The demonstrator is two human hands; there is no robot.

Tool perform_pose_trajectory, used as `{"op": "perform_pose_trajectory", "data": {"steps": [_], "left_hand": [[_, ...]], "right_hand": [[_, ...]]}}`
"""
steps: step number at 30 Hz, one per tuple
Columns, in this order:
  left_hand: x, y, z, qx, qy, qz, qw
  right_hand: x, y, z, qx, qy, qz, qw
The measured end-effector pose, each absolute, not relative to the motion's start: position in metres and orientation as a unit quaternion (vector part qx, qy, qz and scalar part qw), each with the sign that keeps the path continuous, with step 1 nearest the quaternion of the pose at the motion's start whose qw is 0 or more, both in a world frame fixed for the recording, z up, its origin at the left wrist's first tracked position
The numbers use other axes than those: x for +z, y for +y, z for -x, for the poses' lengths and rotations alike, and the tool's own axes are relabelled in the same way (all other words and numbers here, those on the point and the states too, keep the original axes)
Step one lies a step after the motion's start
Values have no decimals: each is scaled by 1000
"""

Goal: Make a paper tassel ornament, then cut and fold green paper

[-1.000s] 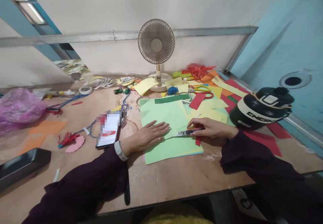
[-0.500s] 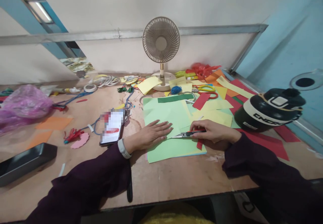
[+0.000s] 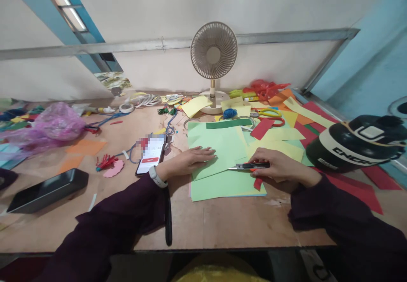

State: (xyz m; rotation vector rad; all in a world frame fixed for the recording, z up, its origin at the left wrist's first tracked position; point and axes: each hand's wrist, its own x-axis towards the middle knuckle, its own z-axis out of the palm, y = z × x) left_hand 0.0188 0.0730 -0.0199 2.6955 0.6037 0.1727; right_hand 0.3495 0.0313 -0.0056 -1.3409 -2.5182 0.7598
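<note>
My left hand (image 3: 199, 157) lies flat, fingers stretched out, on the left part of a light green paper sheet (image 3: 219, 140). My right hand (image 3: 270, 165) grips a utility knife (image 3: 251, 166) with a black and orange body. Its blade points left and its tip meets the slanting lower edge of the upper green sheet. Below that edge shows another green sheet (image 3: 222, 188), with more paper under it. A small red strip (image 3: 258, 183) pokes out beneath my right hand. A dark green strip (image 3: 228, 124) lies across the top of the paper.
A phone (image 3: 151, 154) lies left of my left hand. At the right stands a black bottle (image 3: 352, 144) among red paper pieces. Behind the sheets are scissors (image 3: 270, 113), blue yarn (image 3: 229, 113) and a fan (image 3: 214, 53). A black case (image 3: 47, 191) sits at the left.
The whole view has shifted, so things appear further right. My left hand has drawn back slightly left on the paper. The knife tip is slightly further right, and the sheet's slanting edge shows more clearly.
</note>
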Motion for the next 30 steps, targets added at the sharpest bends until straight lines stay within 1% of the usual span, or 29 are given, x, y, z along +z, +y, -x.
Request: {"op": "perform_pose_trajectory", "data": {"steps": [5, 12, 19, 27, 30], "left_hand": [[-24, 75, -13, 40, 212, -960, 178], [-32, 77, -12, 50, 197, -965, 164], [-34, 77, -11, 48, 197, -967, 155], [-34, 77, -11, 46, 195, -968, 153], [-35, 77, -11, 56, 195, -966, 161]], "right_hand": [[-8, 28, -344, 254, -853, 442, 116], [-8, 24, -331, 231, -855, 450, 115], [-7, 22, -324, 253, -853, 438, 127], [-9, 25, -335, 284, -851, 427, 112], [-10, 25, -331, 278, -852, 428, 113]]}}
